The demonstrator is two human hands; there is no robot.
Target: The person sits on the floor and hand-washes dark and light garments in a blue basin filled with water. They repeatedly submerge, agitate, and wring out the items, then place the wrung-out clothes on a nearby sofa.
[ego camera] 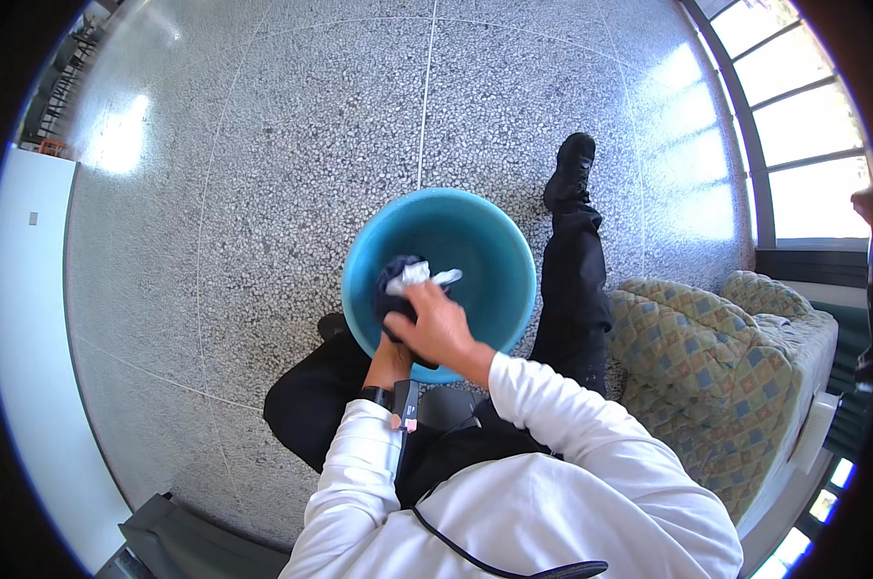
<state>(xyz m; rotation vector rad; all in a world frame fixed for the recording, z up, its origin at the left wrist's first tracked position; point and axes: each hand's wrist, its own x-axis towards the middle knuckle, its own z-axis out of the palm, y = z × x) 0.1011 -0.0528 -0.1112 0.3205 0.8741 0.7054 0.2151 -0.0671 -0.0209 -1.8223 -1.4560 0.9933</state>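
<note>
A round turquoise plastic tub [495, 289] stands on the floor between my legs. Over its near left part, my right hand [436, 326] reaches in from the right, its fingertips at a white crumpled cloth or tissue [412, 276]. That white piece lies against a bundle of dark navy cloth [391, 289]. My left hand [393, 354] comes in from below; its wrist shows, but its fingers are hidden behind my right hand and the dark cloth. A black band and a small dark device sit at my left wrist.
Speckled terrazzo floor [320, 145] surrounds the tub. My right leg [572, 289] stretches out on the right, beside a quilted patterned cover [704, 376]. A white panel [34, 289] stands at the far left, a dark grey piece of furniture [197, 539] at the lower left, windows at the upper right.
</note>
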